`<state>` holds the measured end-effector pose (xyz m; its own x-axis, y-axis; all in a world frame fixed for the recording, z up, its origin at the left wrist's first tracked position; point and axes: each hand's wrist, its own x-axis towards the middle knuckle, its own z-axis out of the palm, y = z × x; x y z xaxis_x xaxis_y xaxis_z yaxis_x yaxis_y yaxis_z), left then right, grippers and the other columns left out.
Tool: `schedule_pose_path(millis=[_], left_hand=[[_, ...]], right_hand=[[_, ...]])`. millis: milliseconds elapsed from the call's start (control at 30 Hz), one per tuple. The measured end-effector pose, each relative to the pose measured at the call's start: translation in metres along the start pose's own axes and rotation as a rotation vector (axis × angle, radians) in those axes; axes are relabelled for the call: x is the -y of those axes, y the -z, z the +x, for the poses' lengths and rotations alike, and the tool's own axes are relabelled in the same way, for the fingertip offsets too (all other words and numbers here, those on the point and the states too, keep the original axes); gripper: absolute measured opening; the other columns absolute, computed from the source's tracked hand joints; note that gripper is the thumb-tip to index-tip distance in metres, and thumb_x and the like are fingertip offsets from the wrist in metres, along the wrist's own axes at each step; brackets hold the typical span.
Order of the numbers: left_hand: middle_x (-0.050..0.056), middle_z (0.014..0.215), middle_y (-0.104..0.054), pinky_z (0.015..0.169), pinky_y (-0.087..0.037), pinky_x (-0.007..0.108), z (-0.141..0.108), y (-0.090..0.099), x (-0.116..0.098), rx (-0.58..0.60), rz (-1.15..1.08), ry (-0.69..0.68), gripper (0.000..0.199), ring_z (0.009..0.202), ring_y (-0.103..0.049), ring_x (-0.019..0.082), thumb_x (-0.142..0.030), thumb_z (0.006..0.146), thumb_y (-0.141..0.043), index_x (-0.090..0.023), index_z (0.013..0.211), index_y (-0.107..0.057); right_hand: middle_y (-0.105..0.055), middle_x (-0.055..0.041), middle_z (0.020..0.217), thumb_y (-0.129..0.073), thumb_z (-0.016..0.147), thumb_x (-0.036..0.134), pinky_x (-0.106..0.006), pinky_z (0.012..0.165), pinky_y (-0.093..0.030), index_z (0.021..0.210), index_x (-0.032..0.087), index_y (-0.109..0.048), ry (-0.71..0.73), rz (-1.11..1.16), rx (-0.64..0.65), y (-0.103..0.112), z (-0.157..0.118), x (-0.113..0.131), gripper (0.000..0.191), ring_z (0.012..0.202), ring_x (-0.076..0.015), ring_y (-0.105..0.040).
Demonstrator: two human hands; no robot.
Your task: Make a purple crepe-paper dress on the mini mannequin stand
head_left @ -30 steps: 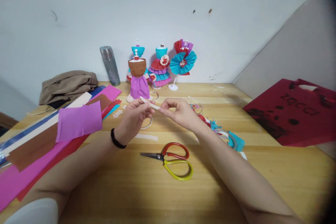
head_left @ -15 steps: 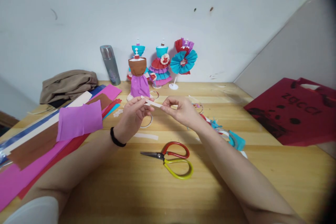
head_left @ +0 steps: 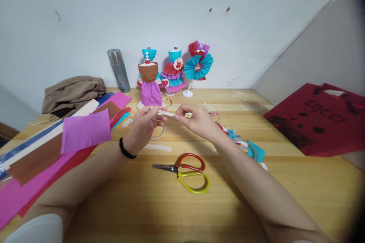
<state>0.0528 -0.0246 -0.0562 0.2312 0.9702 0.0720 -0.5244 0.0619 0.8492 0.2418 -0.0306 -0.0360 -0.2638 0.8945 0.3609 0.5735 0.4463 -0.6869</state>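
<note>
Between my two hands a narrow white strip [head_left: 167, 113] is stretched, its material hard to tell. My left hand [head_left: 146, 123] pinches its left end, and my right hand [head_left: 194, 120] pinches the right end. Just behind them stands a small dress form [head_left: 150, 93] with a brown top and a purple skirt. Below the hands another pale strip [head_left: 158, 147] lies flat on the table. Nearer to me rest scissors [head_left: 172, 168] with one red and one yellow handle, blades pointing left. A roll of tape [head_left: 163, 133] is partly hidden behind my left hand.
Coloured paper sheets [head_left: 34, 157] and a purple piece [head_left: 86, 131] spread over the left side. Several decorated dress forms [head_left: 174, 69] and a flask [head_left: 119, 71] stand by the wall. Blue scraps [head_left: 258, 152] lie at right, near a red bag [head_left: 316, 121]. A brown cloth [head_left: 74, 93] sits back left.
The strip's left end, which stuck out past my left fingers, is now mostly covered by them. Both hands stay in nearly the same place; the view shifts slightly.
</note>
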Motion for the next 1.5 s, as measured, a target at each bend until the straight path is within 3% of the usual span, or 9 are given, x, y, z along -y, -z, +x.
schedule_pose_path(millis=[100,367,1000,1100,1200,1267,1333,1433,1500], left_hand=[[0.002,0.071,-0.069,0.052,-0.049,0.017,0.001,0.001,0.002,-0.016,-0.023,-0.011,0.027,0.061,-0.067,0.010,-0.032,0.070,-0.084,-0.011,0.079,-0.070],[0.005,0.089,-0.074,0.051,-0.049,0.019,0.001,0.001,0.002,-0.046,-0.005,-0.025,0.026,0.061,-0.067,0.009,-0.034,0.075,-0.080,-0.012,0.081,-0.069],[0.002,0.065,-0.067,0.047,-0.042,0.020,0.002,0.003,0.000,-0.044,0.076,-0.008,0.035,0.052,-0.060,0.010,-0.044,0.070,-0.080,-0.012,0.075,-0.068],[0.005,0.069,-0.069,0.049,-0.043,0.020,0.003,0.004,-0.001,-0.102,0.193,-0.076,0.036,0.056,-0.060,0.011,-0.048,0.074,-0.076,-0.013,0.078,-0.069],[0.006,0.083,-0.074,0.059,-0.048,0.023,0.003,0.005,-0.004,-0.162,0.442,-0.276,0.030,0.069,-0.064,0.013,-0.045,0.080,-0.070,-0.015,0.081,-0.071],[0.007,0.091,-0.075,0.071,-0.050,0.026,0.003,0.005,-0.008,-0.096,0.691,-0.406,0.024,0.082,-0.065,0.016,-0.040,0.079,-0.071,-0.017,0.085,-0.074],[0.006,0.095,-0.076,0.080,-0.050,0.029,0.002,0.004,-0.012,0.076,0.925,-0.453,0.022,0.089,-0.066,0.019,-0.036,0.073,-0.076,-0.019,0.088,-0.075],[0.001,0.077,-0.072,0.068,-0.045,0.025,0.001,0.004,-0.016,0.346,1.098,-0.335,0.017,0.074,-0.062,0.015,-0.034,0.074,-0.076,-0.019,0.080,-0.074],[-0.003,0.060,-0.061,0.055,-0.036,0.022,0.000,0.004,-0.016,0.412,1.133,-0.220,0.020,0.059,-0.051,0.010,-0.034,0.079,-0.069,-0.017,0.069,-0.070]], right_hand=[[-0.058,0.0009,0.062,-0.061,0.082,0.029,-0.026,0.062,-0.035,0.066,0.017,-0.060,-0.004,0.003,0.003,0.000,0.000,0.000,0.020,0.060,-0.0119,-0.048],[-0.059,0.0007,0.063,-0.061,0.081,0.030,-0.026,0.061,-0.035,0.066,0.017,-0.060,-0.011,-0.005,-0.005,0.000,0.000,-0.001,0.020,0.060,-0.0120,-0.049],[-0.058,0.0001,0.060,-0.060,0.086,0.025,-0.026,0.060,-0.033,0.068,0.016,-0.062,-0.016,-0.098,0.068,0.002,0.002,-0.002,0.020,0.059,-0.0127,-0.049],[-0.058,0.0004,0.060,-0.060,0.087,0.024,-0.026,0.059,-0.031,0.069,0.016,-0.062,0.004,-0.149,0.082,0.002,0.001,-0.002,0.020,0.057,-0.0120,-0.047],[-0.063,-0.0016,0.066,-0.060,0.089,0.021,-0.025,0.061,-0.030,0.074,0.016,-0.064,0.054,-0.208,0.145,0.002,-0.001,0.001,0.016,0.060,-0.0123,-0.051],[-0.066,-0.0037,0.070,-0.059,0.090,0.020,-0.026,0.062,-0.030,0.076,0.015,-0.064,0.122,-0.281,0.207,0.002,-0.002,0.003,0.016,0.062,-0.0134,-0.052],[-0.067,-0.0052,0.071,-0.058,0.090,0.017,-0.026,0.063,-0.030,0.076,0.015,-0.064,0.211,-0.352,0.247,0.002,-0.003,0.005,0.016,0.065,-0.0145,-0.053],[-0.066,-0.0051,0.071,-0.057,0.091,0.015,-0.027,0.066,-0.031,0.077,0.015,-0.065,0.327,-0.391,0.255,0.001,-0.005,0.007,0.016,0.067,-0.0152,-0.054],[-0.064,-0.0046,0.070,-0.057,0.093,0.017,-0.027,0.067,-0.031,0.077,0.015,-0.064,0.355,-0.400,0.241,0.002,-0.005,0.008,0.017,0.067,-0.0155,-0.054]])
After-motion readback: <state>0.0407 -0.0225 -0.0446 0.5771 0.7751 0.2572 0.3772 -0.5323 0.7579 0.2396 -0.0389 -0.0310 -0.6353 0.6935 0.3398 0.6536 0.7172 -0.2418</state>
